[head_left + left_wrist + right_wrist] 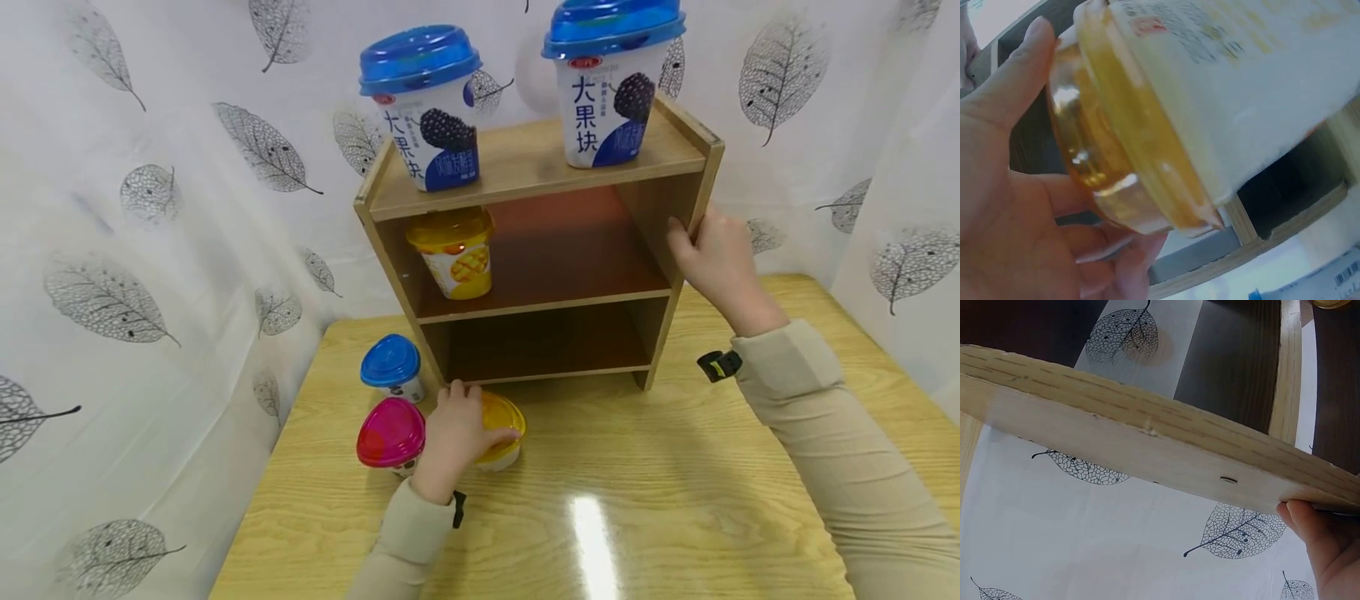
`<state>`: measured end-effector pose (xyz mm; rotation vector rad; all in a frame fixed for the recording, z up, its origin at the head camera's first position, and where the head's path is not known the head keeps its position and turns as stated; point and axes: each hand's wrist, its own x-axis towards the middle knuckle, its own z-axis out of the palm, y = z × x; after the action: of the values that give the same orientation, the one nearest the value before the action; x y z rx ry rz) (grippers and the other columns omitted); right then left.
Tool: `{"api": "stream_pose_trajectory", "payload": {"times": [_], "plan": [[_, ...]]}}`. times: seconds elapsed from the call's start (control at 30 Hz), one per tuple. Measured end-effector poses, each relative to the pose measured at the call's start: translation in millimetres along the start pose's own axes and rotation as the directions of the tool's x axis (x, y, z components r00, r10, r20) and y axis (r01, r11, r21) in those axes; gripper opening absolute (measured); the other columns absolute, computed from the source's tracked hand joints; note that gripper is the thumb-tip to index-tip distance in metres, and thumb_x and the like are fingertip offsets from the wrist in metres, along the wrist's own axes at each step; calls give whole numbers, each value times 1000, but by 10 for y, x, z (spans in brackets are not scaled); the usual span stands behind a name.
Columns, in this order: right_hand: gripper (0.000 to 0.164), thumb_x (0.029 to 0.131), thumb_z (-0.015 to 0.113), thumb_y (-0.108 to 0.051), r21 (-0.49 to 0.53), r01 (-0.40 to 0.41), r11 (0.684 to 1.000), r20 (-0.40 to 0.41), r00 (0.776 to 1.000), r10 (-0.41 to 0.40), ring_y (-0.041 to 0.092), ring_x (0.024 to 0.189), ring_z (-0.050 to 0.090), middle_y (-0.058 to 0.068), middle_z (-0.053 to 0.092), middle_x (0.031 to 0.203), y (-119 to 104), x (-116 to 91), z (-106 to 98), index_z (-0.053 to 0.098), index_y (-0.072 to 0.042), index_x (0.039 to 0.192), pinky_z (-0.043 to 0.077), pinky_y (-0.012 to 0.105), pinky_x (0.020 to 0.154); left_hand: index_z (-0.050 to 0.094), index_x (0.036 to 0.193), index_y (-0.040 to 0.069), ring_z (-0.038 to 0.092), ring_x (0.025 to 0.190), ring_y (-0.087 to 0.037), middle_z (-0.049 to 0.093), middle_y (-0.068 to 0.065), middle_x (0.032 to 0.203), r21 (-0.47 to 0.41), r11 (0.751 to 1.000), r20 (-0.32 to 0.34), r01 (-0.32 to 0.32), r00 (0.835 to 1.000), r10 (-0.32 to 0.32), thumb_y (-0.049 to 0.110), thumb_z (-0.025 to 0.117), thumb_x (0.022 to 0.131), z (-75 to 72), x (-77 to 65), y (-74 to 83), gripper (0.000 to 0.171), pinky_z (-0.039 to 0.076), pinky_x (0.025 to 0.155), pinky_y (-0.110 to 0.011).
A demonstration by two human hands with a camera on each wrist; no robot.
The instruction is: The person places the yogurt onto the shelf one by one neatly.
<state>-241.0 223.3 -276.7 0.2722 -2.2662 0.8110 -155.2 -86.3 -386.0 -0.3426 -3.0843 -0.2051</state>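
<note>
A person's two bare hands work at a light brown wooden shelf unit (525, 154) with two open compartments, standing on a pale yellow wood-grain table (675, 467). The left hand (455, 427) holds a white plastic cup with a clear yellow lid (504, 412), low in front of the shelf's left side; the left wrist view shows the thumb on one side of the lid and the fingers curled around the other. Whether the cup's base touches the table cannot be told. The right hand (718, 254) grips the unit's right side panel, thumb at the front edge and fingers round the outer face. Just left of the left hand sits a small cup with a glossy bright pink lid (392, 435), and behind that, beside the shelf's left foot, a white cup with a blue lid (392, 362). On the unit's top stand two white-and-blue cups printed with blackberries, under translucent blue domed lids, one at the left (431, 125) and one towards the right (611, 92). A yellow-and-white cup with an amber lid (457, 258) stands at the left end of the upper compartment. White sheeting printed with grey skeleton leaves (187, 250) hangs behind.
</note>
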Motion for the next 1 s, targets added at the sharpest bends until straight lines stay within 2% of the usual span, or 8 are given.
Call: {"api": "stream_pose_trajectory", "payload": {"times": [0.2,0.33,0.4,0.47,0.57,0.63,0.8,1.0], "plan": [[27,86,45,-10,-6,7,1000,-13,1000,-7,45,64,56,33,58,77,-7,2,-2,53,14,96,43,53,53,52,117,5,50,99,-29,52,-13,110,-156,977,43,-146,987,154,39,74,67,-48,29,-37,64,46,79,-39],[26,86,45,-10,-13,16,1000,-17,1000,-16,45,62,55,33,57,75,-9,-1,-2,53,14,94,42,52,52,49,121,7,50,105,-26,51,-11,119,-239,949,66,-205,972,227,26,77,67,-64,35,-62,64,42,87,-38],[26,86,45,-10,-15,19,1000,-21,1000,-19,45,63,55,33,57,75,-9,-3,0,53,14,93,41,52,52,49,122,6,48,105,-28,49,-13,119,-237,949,37,-210,974,225,32,76,67,-56,26,-64,66,42,86,-38],[25,86,46,-10,-15,18,1000,-26,999,-19,46,63,55,33,57,74,-8,-4,2,53,14,91,41,53,53,50,121,5,47,103,-29,49,-14,117,-176,965,-15,-193,981,193,45,72,67,-39,14,-59,71,45,81,-38],[26,86,46,-10,-17,13,1000,-28,1000,-14,46,64,55,33,58,75,-5,-2,3,53,14,91,41,53,53,53,116,3,46,94,-30,49,-16,107,-44,993,-98,-112,989,107,65,63,62,-10,6,-38,83,49,67,-37],[26,86,45,-10,-15,9,1000,-24,1000,-10,46,64,55,33,58,76,-4,-3,3,53,14,93,41,53,54,55,114,3,45,90,-29,48,-17,102,29,998,-113,-51,992,54,73,57,59,11,3,-24,89,49,61,-35],[26,86,45,-10,-10,11,1000,-23,1000,-11,46,63,55,33,57,76,-4,-14,4,53,14,92,41,53,53,55,113,1,45,93,-32,49,-18,104,66,998,-46,-12,999,15,76,53,60,31,-7,-7,92,50,60,-37],[27,86,45,-10,-8,7,1000,-20,1000,-7,46,65,56,34,58,78,-9,-12,6,54,15,93,42,54,54,53,116,3,43,108,-34,50,-15,114,-66,991,28,-114,993,116,58,68,64,-5,5,-73,77,45,80,-42]]}}
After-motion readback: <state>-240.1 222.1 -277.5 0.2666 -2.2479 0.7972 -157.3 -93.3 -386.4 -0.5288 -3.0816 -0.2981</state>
